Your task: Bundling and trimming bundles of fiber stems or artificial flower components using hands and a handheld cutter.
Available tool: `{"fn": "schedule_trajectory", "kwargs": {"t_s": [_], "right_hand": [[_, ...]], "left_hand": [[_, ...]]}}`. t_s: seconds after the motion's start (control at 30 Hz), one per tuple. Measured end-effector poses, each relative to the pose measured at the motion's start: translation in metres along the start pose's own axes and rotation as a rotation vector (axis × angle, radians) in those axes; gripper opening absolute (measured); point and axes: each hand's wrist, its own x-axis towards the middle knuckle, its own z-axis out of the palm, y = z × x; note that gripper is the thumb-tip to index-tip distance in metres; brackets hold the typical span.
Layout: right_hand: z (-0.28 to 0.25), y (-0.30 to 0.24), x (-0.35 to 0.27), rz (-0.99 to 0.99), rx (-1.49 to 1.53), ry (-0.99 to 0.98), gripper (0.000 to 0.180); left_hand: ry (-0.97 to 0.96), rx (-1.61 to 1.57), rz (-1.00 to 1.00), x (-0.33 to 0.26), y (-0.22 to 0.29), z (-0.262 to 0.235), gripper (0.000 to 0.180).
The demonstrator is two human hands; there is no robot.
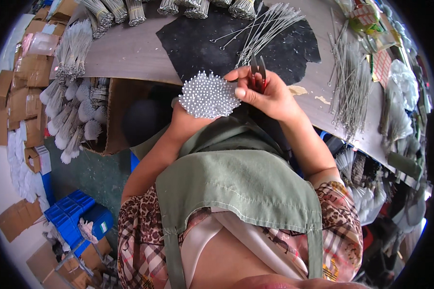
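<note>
My left hand is wrapped round a thick bundle of thin wire brushes, with its pale, dotted end turned up toward me. Most of the bundle's length is hidden below that end. My right hand keeps a pair of red-handled snips tucked in its grip, their dark jaws apart and pointing away from me. Its thumb and forefinger reach the right edge of the bundle. Beyond my hands, loose looped wire brushes lie fanned on a black mat.
Banded wire bundles line the table's far edge. More loose wire brushes lie at the right, near plastic bags. A cardboard box and white-tipped brush bundles are at the left. Blue crates stand lower left.
</note>
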Motion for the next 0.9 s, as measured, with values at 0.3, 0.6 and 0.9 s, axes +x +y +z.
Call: {"fn": "schedule_trajectory", "kwargs": {"t_s": [0.3,0.6,0.9], "right_hand": [[-0.018,-0.021,0.034,-0.350,-0.569,-0.210,0.011],[-0.018,-0.047,0.053,-0.333,-0.893,-0.413,0.021],[-0.029,-0.057,0.056,-0.326,-1.212,-0.645,0.012]], "left_hand": [[-0.057,-0.067,-0.057,-0.003,-0.020,0.003,0.046],[-0.091,-0.194,-0.190,-0.010,-0.033,-0.002,0.055],[-0.229,-0.289,-0.362,-0.007,-0.034,0.001,0.069]]}}
